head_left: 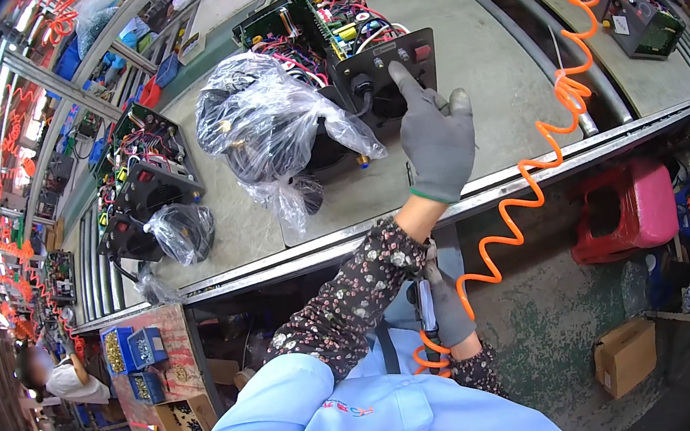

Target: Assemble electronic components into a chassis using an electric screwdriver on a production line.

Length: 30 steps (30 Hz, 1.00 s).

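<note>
My gloved left hand (439, 138) reaches over the bench, its index fingertip on the black panel (387, 70) of an electronic unit. The thumb stands apart and the other fingers are bent; I see nothing held. Behind that panel are circuit boards (344, 19) with coloured wires. Just left, a clear plastic bag (259, 126) of dark cables lies against a second open unit (273, 33). Low by my body, my gloved right hand (449, 311) is closed round a slim air screwdriver (426, 302), partly hidden by the hand. An orange coiled hose (488, 244) hangs beside it.
More open units (141, 186) stand at the left of the bench, another (642, 19) at far right. Metal rollers (544, 41) break the bench top. Blue bins (144, 346) hold small parts. A pink stool (627, 209) and a cardboard box (625, 357) sit below, right.
</note>
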{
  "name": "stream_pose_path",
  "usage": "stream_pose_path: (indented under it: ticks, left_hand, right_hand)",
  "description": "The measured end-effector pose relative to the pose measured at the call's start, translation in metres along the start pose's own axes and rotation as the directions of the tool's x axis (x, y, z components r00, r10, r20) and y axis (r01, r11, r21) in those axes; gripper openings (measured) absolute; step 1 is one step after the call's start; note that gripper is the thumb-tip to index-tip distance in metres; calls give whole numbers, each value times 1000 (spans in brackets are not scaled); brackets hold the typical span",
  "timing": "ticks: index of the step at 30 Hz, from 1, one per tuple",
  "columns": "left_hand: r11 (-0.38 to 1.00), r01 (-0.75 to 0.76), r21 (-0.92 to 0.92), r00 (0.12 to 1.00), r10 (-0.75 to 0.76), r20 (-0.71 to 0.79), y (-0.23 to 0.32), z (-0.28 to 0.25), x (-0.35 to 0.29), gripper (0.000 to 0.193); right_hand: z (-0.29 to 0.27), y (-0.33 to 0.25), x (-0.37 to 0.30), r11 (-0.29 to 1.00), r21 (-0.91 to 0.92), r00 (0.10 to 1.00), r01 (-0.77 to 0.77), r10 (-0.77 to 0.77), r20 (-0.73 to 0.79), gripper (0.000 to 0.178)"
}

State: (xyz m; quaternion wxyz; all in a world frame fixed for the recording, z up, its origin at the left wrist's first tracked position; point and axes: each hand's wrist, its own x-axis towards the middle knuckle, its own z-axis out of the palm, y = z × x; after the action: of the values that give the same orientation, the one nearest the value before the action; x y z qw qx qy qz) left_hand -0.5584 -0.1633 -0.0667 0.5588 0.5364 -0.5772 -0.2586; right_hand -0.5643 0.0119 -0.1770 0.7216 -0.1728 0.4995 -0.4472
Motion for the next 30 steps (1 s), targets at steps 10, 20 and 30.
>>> stream_pose_path:
  ticks: [10,20,30]
  left_hand:
    - [917,-349,192,935,325,145,7,0,8,73]
    - [991,-59,121,996,50,75,-13,-4,11,77]
    - [990,-136,25,978,130,160,-12,-16,-1,56]
  right_hand:
    - [2,-5,-8,999,15,999,-48,47,9,43]
    - [1,2,-4,1000,-11,1000,-29,29,-11,44]
    - [2,3,-5,999,47,998,-28,30,-53,36]
